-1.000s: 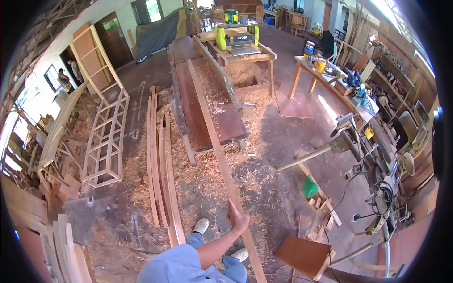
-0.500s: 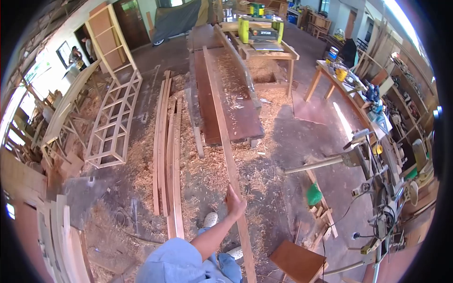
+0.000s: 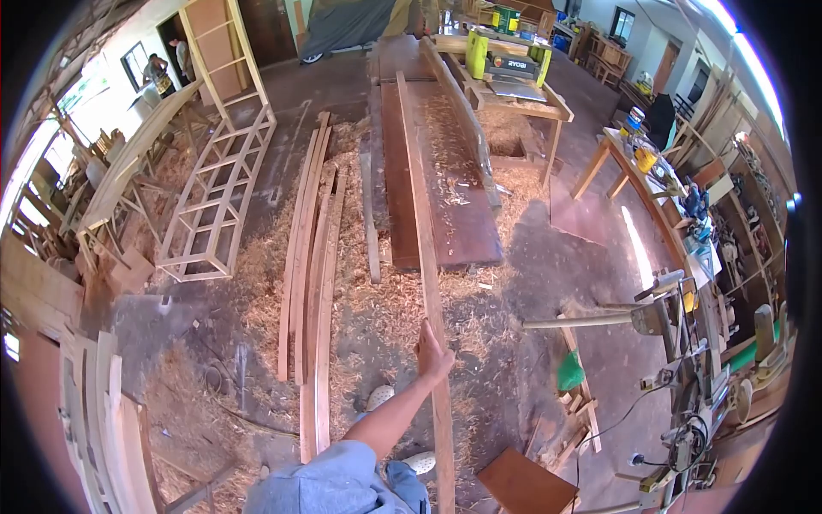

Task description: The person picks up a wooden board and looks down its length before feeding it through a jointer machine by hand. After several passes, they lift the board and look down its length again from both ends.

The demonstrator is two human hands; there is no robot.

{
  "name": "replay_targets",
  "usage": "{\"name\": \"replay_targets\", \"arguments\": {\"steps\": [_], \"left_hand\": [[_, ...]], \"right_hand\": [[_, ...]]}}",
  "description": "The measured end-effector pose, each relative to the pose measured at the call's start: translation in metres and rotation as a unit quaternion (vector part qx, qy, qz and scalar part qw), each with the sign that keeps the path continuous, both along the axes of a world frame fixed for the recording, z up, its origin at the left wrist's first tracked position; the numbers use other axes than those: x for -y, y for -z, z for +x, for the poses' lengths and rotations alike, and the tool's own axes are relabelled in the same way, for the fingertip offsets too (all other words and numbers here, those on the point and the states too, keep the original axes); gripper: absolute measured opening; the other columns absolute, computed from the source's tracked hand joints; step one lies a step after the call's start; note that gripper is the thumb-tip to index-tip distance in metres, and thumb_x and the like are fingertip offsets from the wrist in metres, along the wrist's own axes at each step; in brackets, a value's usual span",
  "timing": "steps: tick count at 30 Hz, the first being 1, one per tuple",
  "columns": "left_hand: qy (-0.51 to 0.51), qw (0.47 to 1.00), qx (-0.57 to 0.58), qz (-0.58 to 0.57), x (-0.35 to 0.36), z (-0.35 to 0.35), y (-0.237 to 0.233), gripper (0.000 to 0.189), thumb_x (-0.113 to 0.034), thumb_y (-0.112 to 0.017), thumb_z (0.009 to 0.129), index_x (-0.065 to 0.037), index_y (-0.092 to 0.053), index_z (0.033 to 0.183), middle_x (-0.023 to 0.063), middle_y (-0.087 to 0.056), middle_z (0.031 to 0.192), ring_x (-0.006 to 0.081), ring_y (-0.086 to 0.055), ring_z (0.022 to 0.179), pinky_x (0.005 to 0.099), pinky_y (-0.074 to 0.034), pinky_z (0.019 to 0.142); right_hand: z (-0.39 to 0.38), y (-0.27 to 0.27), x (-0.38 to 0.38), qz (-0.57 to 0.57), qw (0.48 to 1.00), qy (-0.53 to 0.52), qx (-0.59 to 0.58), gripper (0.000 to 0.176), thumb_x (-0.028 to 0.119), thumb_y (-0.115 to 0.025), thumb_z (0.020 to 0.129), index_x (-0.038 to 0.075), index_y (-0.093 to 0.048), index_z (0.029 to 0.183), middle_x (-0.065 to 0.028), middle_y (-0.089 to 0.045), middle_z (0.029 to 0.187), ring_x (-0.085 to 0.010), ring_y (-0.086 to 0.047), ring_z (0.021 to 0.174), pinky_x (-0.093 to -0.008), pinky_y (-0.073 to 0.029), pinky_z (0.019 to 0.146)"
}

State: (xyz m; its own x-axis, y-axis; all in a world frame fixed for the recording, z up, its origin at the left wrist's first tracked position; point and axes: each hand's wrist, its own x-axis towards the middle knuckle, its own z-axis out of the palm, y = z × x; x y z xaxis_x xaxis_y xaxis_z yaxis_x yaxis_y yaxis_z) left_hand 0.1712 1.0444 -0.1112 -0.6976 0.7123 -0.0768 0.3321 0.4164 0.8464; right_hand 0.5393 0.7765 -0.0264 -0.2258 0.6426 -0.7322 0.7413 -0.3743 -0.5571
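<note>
A long, narrow wooden board [image 3: 431, 291] runs from the bottom of the view up over a reddish-brown bench top [image 3: 469, 244]. My left hand [image 3: 435, 355] is closed around the board's near part, below the bench's front edge. The forearm comes up from a light blue sleeve at the bottom. Wood shavings lie on the bench top beside the board. My right hand is out of view.
Several long boards [image 3: 322, 317] lie on the shavings-covered floor at left, near a wooden lattice frame [image 3: 224, 201]. A green planer [image 3: 512, 64] stands on a table beyond. Clamps and tools line the right. Two people [image 3: 158, 75] are at far left.
The head view has shifted, so much of the far scene appears farther right. My left hand still holds the board and appears slightly higher and to the right.
</note>
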Motion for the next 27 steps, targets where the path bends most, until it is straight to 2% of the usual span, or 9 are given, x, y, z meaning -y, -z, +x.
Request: {"name": "replay_targets", "arguments": {"steps": [11, 14, 17, 19, 22, 27], "left_hand": [[0.016, 1.0, 0.017, -0.01, -0.04, -0.039, -0.005, 0.1, -0.009, -0.061, 0.072, 0.007, -0.002, 0.15, 0.029, -0.017, 0.154, 0.0383, -0.021, 0.144, 0.0495, -0.017, 0.114], [-0.012, 1.0, -0.016, 0.018, -0.055, -0.049, -0.002, 0.099, -0.01, -0.064, 0.071, 0.008, -0.006, 0.149, 0.0306, -0.024, 0.149, 0.0403, -0.028, 0.138, 0.0491, -0.019, 0.112], [-0.002, 1.0, -0.009, 0.001, -0.063, -0.061, -0.009, 0.098, -0.008, -0.062, 0.071, 0.008, -0.006, 0.149, 0.0303, -0.024, 0.149, 0.0401, -0.027, 0.139, 0.0493, -0.018, 0.112], [0.015, 1.0, 0.027, 0.0, -0.071, -0.071, -0.009, 0.097, -0.004, -0.058, 0.071, 0.009, -0.001, 0.149, 0.0306, -0.015, 0.154, 0.0384, -0.017, 0.145, 0.0487, -0.013, 0.116], [0.018, 0.999, 0.041, -0.02, -0.078, -0.083, -0.027, 0.096, -0.002, -0.057, 0.071, 0.009, -0.002, 0.149, 0.0304, -0.015, 0.154, 0.0381, -0.016, 0.145, 0.0487, -0.012, 0.117], [0.014, 0.999, 0.042, -0.004, -0.095, -0.103, -0.023, 0.095, -0.001, -0.055, 0.072, 0.008, -0.001, 0.149, 0.0294, -0.014, 0.155, 0.0376, -0.015, 0.146, 0.0485, -0.012, 0.117]], "right_hand": [[-0.021, 0.018, -0.044, -0.009, 0.999, -0.03, -0.001, 0.043, 0.045, -0.036, 0.104, 0.008, -0.057, 0.113, -0.0088, -0.06, 0.088, -0.0191, -0.054, 0.078, -0.0358, -0.046, 0.069], [-0.031, 0.022, -0.057, -0.011, 0.999, -0.037, 0.0, 0.044, 0.046, -0.035, 0.103, 0.008, -0.057, 0.112, -0.0086, -0.06, 0.086, -0.019, -0.054, 0.076, -0.0355, -0.045, 0.068], [-0.041, 0.023, -0.067, -0.016, 0.999, -0.044, 0.002, 0.045, 0.046, -0.035, 0.103, 0.008, -0.057, 0.111, -0.0083, -0.06, 0.084, -0.0189, -0.054, 0.074, -0.0352, -0.045, 0.066], [-0.047, 0.023, -0.074, -0.021, 0.999, -0.049, 0.002, 0.045, 0.047, -0.035, 0.103, 0.008, -0.057, 0.11, -0.0081, -0.059, 0.083, -0.0189, -0.054, 0.073, -0.035, -0.045, 0.064], [-0.058, 0.024, -0.083, -0.025, 0.998, -0.051, 0.005, 0.046, 0.047, -0.035, 0.103, 0.008, -0.057, 0.109, -0.0079, -0.059, 0.081, -0.0188, -0.054, 0.07, -0.0347, -0.045, 0.063], [-0.079, 0.026, -0.1, -0.031, 0.998, -0.053, 0.005, 0.047, 0.049, -0.035, 0.103, 0.008, -0.057, 0.108, -0.0075, -0.059, 0.077, -0.0186, -0.054, 0.067, -0.0342, -0.044, 0.059]]}}
